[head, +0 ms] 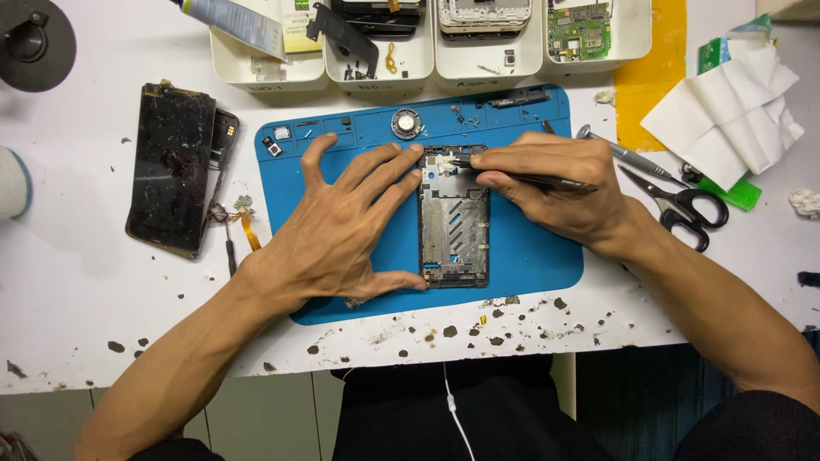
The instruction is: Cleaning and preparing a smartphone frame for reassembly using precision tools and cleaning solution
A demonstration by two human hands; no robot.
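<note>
Hands first — two of them, both mine, both on the blue silicone work mat [521, 256] that lies at the middle of the white, chipped worktop [77, 290]. My left hand [346, 226] lies flat and spread, gripping nothing, its fingertips and thumb pressed against the left side of the one grey metal phone frame [453, 235], which stands lengthwise near the mat's centre. My right hand [555, 183] is closed in a pinch on a pair of dark slim tweezers [547, 180]; their tip meets a small white scrap [444, 160] at the frame's top edge, though what that scrap is I cannot make out.

One round speaker part [407, 123] sits by the mat's far edge among tiny pieces too small to count. One cracked black phone screen [175, 166] lies off the mat's left edge. Right of the mat: one pair of black-handled scissors [683, 205], one silver tool [623, 154] partly hidden by my right hand, and one crumpled white tissue [726, 111]. Four white plastic trays [465, 64] line the worktop's far edge — cut off at the top, their contents only partly seen.
</note>
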